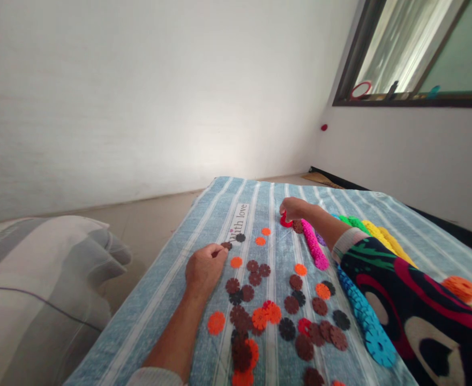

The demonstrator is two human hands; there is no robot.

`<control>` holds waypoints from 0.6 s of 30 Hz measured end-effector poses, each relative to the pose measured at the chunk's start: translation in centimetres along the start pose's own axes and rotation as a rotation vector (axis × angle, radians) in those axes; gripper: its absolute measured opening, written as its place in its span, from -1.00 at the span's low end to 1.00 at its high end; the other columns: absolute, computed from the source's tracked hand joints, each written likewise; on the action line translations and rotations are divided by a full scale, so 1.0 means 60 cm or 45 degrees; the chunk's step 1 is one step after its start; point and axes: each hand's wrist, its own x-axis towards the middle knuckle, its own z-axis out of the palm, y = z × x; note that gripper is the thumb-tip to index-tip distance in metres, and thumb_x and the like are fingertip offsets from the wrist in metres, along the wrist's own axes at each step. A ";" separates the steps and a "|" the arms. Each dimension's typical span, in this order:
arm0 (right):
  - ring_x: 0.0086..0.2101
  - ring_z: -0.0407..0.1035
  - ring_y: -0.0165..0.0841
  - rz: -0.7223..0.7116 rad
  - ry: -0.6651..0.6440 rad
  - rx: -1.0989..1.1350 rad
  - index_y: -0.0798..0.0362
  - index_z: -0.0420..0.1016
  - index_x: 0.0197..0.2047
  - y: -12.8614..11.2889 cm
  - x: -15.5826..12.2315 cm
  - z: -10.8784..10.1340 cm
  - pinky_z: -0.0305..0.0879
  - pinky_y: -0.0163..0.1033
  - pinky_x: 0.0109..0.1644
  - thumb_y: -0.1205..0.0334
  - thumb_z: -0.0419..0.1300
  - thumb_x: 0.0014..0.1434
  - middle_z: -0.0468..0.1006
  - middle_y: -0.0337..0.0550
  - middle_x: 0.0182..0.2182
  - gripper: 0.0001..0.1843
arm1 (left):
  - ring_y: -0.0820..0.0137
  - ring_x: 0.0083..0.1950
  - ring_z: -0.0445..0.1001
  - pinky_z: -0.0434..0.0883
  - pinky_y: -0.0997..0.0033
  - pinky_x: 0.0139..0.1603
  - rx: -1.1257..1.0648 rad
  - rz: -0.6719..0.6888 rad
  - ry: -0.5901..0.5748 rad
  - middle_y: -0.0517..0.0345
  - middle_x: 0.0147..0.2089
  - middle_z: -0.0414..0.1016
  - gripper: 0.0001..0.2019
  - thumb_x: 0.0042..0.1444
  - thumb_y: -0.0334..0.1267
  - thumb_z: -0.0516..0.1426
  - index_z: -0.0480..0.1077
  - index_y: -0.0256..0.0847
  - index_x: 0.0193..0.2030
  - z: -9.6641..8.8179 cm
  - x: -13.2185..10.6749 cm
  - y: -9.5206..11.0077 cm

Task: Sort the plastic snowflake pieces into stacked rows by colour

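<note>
Pinch: my left hand nips a brown notched plastic disc; I'd lift it flat.
Grip: right hand clamps a red plastic ring at the pink disc-stack.

Light blue cloth with white stripes along its length. White label on it, with dark letters. Dark brown disc just beside the label. Loose discs in brown, orange and nearly black, a few in red. Red ring. Pink rod. Green chain, yellow chain, bright blue chain. Black sleeve with big red, green and cream shapes, and a pale cuff. White wall. Grey and white pillow. Dark window frame.
</note>
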 end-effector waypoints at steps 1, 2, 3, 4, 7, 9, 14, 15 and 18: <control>-0.17 0.50 -0.15 0.000 0.000 -0.002 0.11 0.59 -0.08 0.000 -0.001 0.000 0.33 -0.31 -0.25 0.45 0.34 -0.11 0.61 0.02 -0.15 -0.56 | 0.32 -0.32 0.50 0.26 0.42 -0.33 -0.004 -0.002 0.001 0.17 -0.40 0.57 -0.72 0.02 -0.08 0.06 0.54 -0.15 -0.36 0.000 0.000 0.000; -0.17 0.50 -0.16 -0.001 0.000 -0.003 0.11 0.59 -0.07 0.000 -0.002 -0.001 0.33 -0.31 -0.25 0.45 0.34 -0.10 0.61 0.01 -0.16 -0.56 | 0.32 -0.32 0.50 0.26 0.42 -0.33 -0.007 -0.002 -0.002 0.17 -0.41 0.57 -0.72 0.02 -0.08 0.05 0.54 -0.15 -0.36 0.001 0.001 -0.001; -0.18 0.50 -0.17 -0.001 0.000 -0.004 0.11 0.58 -0.07 0.000 -0.002 0.000 0.32 -0.32 -0.25 0.44 0.34 -0.10 0.61 0.00 -0.16 -0.56 | 0.32 -0.32 0.49 0.26 0.42 -0.33 -0.010 -0.001 -0.004 0.17 -0.41 0.56 -0.72 0.02 -0.08 0.05 0.54 -0.14 -0.36 0.001 0.001 -0.002; -0.18 0.50 -0.18 -0.002 -0.001 -0.005 0.10 0.58 -0.06 0.000 -0.001 0.000 0.32 -0.32 -0.25 0.44 0.33 -0.10 0.61 0.00 -0.17 -0.55 | 0.32 -0.33 0.49 0.26 0.42 -0.33 -0.013 -0.001 -0.008 0.17 -0.41 0.56 -0.72 0.02 -0.08 0.05 0.54 -0.14 -0.36 0.002 0.001 -0.002; -0.20 0.50 -0.20 -0.005 -0.006 -0.009 0.10 0.58 -0.08 0.002 0.001 0.002 0.32 -0.32 -0.24 0.43 0.34 -0.09 0.61 -0.02 -0.19 -0.57 | 0.32 -0.31 0.49 0.26 0.42 -0.32 -0.019 -0.001 -0.009 0.17 -0.40 0.56 -0.72 0.01 -0.07 0.06 0.54 -0.14 -0.37 0.002 0.002 -0.003; -0.21 0.50 -0.21 -0.008 -0.009 -0.011 0.10 0.58 -0.08 0.003 0.003 0.003 0.32 -0.31 -0.23 0.43 0.33 -0.09 0.61 -0.02 -0.19 -0.58 | 0.32 -0.31 0.49 0.26 0.42 -0.31 -0.019 0.000 -0.009 0.17 -0.40 0.57 -0.72 0.01 -0.07 0.06 0.54 -0.14 -0.36 0.002 0.002 -0.003; -0.21 0.49 -0.22 -0.010 -0.007 -0.004 0.09 0.58 -0.08 0.001 0.001 0.002 0.32 -0.30 -0.23 0.43 0.33 -0.08 0.60 -0.03 -0.19 -0.59 | 0.33 -0.32 0.49 0.26 0.42 -0.32 -0.017 -0.002 -0.007 0.18 -0.41 0.56 -0.72 0.01 -0.08 0.06 0.54 -0.14 -0.37 0.001 0.003 -0.002; -0.21 0.49 -0.22 -0.007 -0.007 -0.003 0.09 0.58 -0.08 0.000 -0.001 0.001 0.32 -0.30 -0.22 0.42 0.34 -0.08 0.60 -0.03 -0.19 -0.58 | 0.33 -0.32 0.49 0.26 0.42 -0.32 -0.015 -0.002 -0.004 0.18 -0.42 0.56 -0.72 0.01 -0.08 0.06 0.54 -0.14 -0.37 0.001 0.003 -0.001; -0.20 0.48 -0.22 -0.006 0.009 0.006 0.06 0.56 -0.01 -0.002 -0.007 -0.005 0.32 -0.30 -0.21 0.37 0.38 -0.10 0.59 -0.06 -0.18 -0.49 | 0.33 -0.33 0.49 0.26 0.42 -0.33 -0.017 -0.010 -0.004 0.19 -0.42 0.56 -0.72 0.00 -0.07 0.06 0.55 -0.13 -0.36 0.001 0.002 0.000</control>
